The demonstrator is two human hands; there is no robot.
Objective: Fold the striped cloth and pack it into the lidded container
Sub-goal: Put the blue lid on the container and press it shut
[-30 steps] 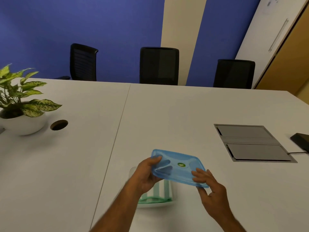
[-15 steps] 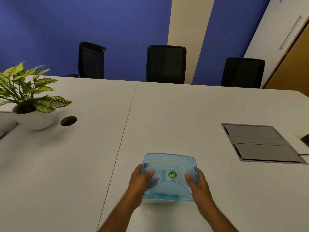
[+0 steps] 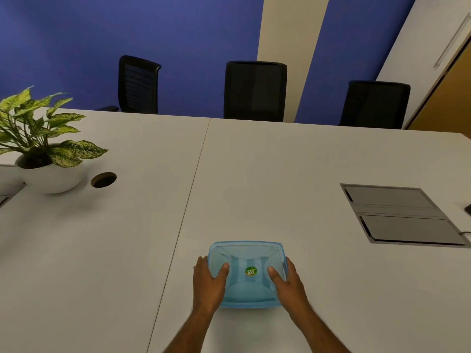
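1. You had the blue lid [image 3: 246,272] lying flat over the container on the white table [image 3: 280,174], right at your near edge, just right of the table seam [image 3: 193,200]. The container itself and the striped cloth were hidden under the lid, so whether the cloth sat neatly inside cannot be told.
2. Your left hand [image 3: 207,281] clasped the lid's left side: thumb laid on top, fingers curled down around the rim. Your right hand [image 3: 286,280] mirrored it on the right side. Both were half-closed on the lid, pressing rather than pinching.
3. Judging by its look, the lid is thin, light, slightly flexible plastic (smooth, likely a bit slippery). It should seat best if you press along the rim and at the corners, not in the middle by the green sticker [image 3: 250,271], where it would probably only bow.
4. A soft cloth could bulge and hold a corner up, so each corner deserved a check.
5. Nothing stood in your way. Measured from the lid, the potted plant [image 3: 43,149] and the cable hole [image 3: 103,179] sat well off to the far left, the grey floor-box hatch [image 3: 397,215] well off to the far right, and three black chairs [image 3: 254,90] beyond the table's far edge.
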